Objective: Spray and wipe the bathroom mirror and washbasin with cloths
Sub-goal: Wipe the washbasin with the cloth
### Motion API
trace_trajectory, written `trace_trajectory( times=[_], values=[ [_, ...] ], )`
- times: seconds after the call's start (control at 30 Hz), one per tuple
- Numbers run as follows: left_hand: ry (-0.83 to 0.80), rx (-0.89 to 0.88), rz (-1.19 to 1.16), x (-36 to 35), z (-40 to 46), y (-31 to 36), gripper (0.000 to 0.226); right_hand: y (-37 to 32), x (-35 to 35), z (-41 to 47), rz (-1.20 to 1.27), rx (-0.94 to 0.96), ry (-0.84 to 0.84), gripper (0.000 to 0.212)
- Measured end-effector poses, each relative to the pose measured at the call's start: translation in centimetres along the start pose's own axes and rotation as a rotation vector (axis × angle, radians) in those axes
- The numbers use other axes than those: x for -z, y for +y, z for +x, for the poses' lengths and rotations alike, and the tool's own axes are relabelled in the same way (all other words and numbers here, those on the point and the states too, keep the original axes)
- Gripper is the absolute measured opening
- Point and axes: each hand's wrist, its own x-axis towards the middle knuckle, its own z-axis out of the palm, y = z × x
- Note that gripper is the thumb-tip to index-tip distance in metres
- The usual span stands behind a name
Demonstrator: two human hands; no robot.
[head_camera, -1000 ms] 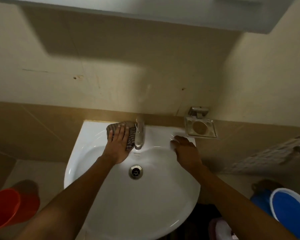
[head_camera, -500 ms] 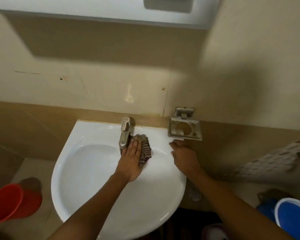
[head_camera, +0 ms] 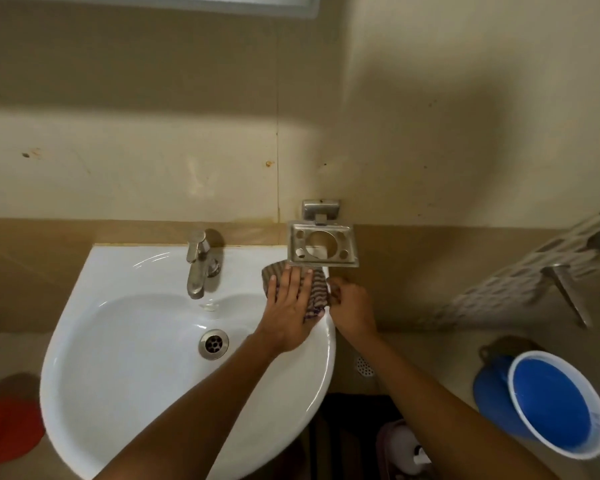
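Soft, limp striped brown cloth: pressed flat under straight left hand fingers, right hand pinching its edge on glossy white ceramic washbasin.

The cloth lies on the washbasin rim, right of the tap.

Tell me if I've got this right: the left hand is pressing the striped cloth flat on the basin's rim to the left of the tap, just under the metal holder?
Not quite. In the head view the left hand presses the striped cloth flat on the basin rim to the right of the tap, not the left. It is indeed just under the metal holder.
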Motion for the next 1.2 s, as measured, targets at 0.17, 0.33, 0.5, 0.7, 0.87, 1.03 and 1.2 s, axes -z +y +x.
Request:
trace_trajectory(
  times=[0.17,0.33,0.5,0.7,0.87,1.03,1.2],
  values=[
    [0.003,-0.026,0.065,1.4,2.6,0.6,0.077,0.4,0.4,0.0,0.124,-0.150,0.006,0.015],
    [-0.032,0.012,0.047,1.7,3.8,1.2,0.072,0.7,0.1,-0.4,0.244,-0.202,0.033,0.020],
    [-0.076,-0.052,-0.041,0.3,0.2,2.2,0.070,1.8,0.2,-1.5,0.312,-0.322,0.002,0.022],
    [-0.196,-0.128,-0.319,-1.7,-6.5,5.9,0.070,2.1,1.1,-3.9,0.244,-0.368,0.117,0.029],
    [-0.277,-0.173,-0.339,-1.9,-12.0,5.8,0.075,0.9,0.0,-7.5,0.154,-0.273,0.129,0.023],
    [-0.312,-0.092,-0.342,-0.7,-17.7,4.0,0.083,-1.4,-2.3,-12.2,0.019,-0.165,0.103,0.022],
    [-0.194,-0.118,-0.192,-0.6,-22.1,1.2,0.087,-2.7,-4.6,-16.6,-0.209,0.021,0.067,0.029]
  ],
)
